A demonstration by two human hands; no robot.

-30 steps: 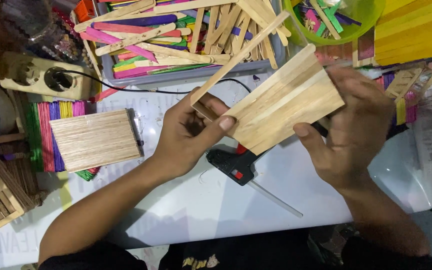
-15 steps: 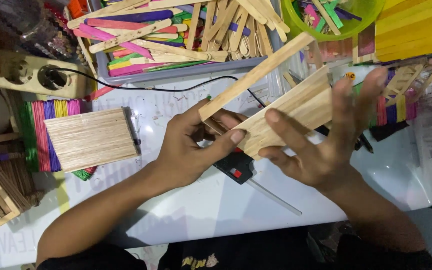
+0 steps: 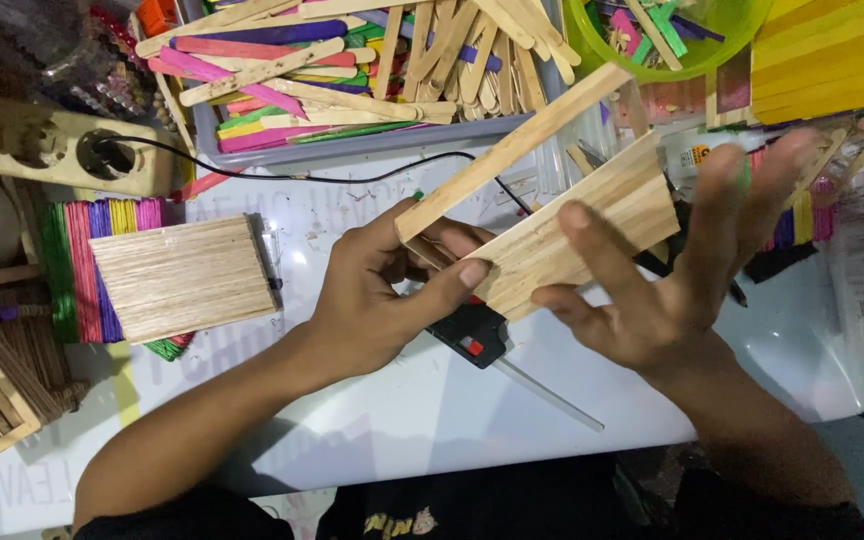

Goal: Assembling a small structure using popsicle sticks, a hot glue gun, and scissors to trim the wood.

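Worked over a white counter (image 3: 432, 400) crowded with craft stock: a grey tray (image 3: 372, 148) of plain and coloured sticks at the far edge, a green bowl (image 3: 592, 45) of offcuts beside it, a power strip (image 3: 72, 150) at far left.

Held a panel of wooden sticks (image 3: 592, 225) clear of the counter, near centre frame, tilted with its far end raised toward the bowl. Closed the left hand (image 3: 382, 300) on the near end, thumb on top and fingers curled beneath; judged a firm grip, suited to steadying the piece in the air. Also carried a long loose stick (image 3: 512, 150) along the panel's upper edge, its near end at the left fingertips; could not tell whether glued or only laid there. Laid the right hand (image 3: 662, 290) open and flat against the panel's lower side, fingers spread and clasping nothing; probably for pressing or support.

Left a black glue gun (image 3: 467, 335) with a red switch on the counter directly below the panel, within easy reach. Left a second stick panel (image 3: 187, 275) well apart at left, atop a row of coloured sticks (image 3: 82, 260).

Panel appearance: pale bare wood, sticks side by side, roughly rectangular, grain along its length.
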